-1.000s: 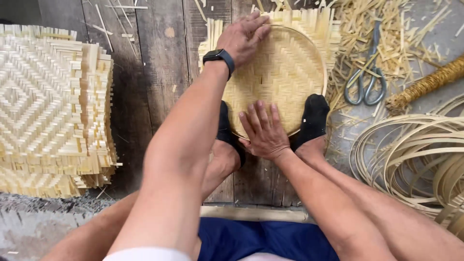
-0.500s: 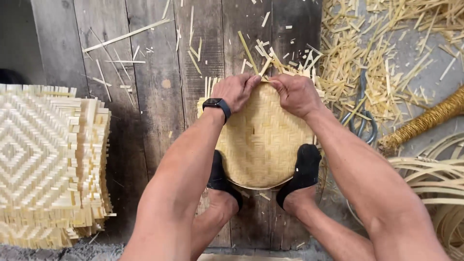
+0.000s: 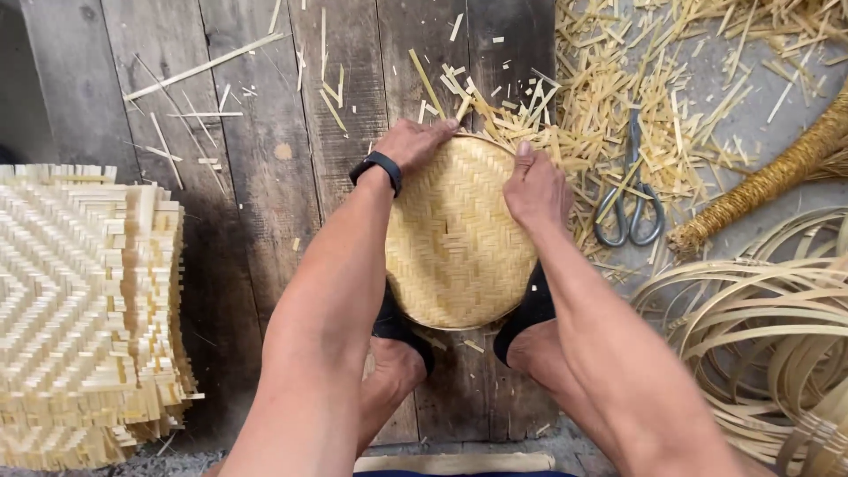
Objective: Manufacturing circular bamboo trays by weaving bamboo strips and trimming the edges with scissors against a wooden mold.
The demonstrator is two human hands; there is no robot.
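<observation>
Both hands are up at the far rim of the round woven bamboo tray [image 3: 455, 238] — the left hand [image 3: 413, 143], with a black wristband [image 3: 378, 168], presses its fingers over the top-left edge, and the right hand [image 3: 533, 187] clamps the top-right edge, thumb pointing up along the rim. The two hands sit apart, each closed on its own stretch of rim. The tray lies on the plank floor [image 3: 256, 177], its near edge pinned between two black-shod feet [image 3: 521, 318].

The risks, as I judge them: the rim is bristling with cut strip ends, so a fingertip sliding along it could catch a splinter. If the feet ease off, the tray could spring up or rotate, loosening the weave. Press too hard on one side and the thin slats may crack. Scissors [image 3: 629, 199] lie just right of the tray among loose offcuts [image 3: 609, 79] — a careless sweep of the right hand could meet the blades. Stacked woven mats [image 3: 84, 309] and coiled bamboo strips [image 3: 760, 327] sit well clear.
</observation>
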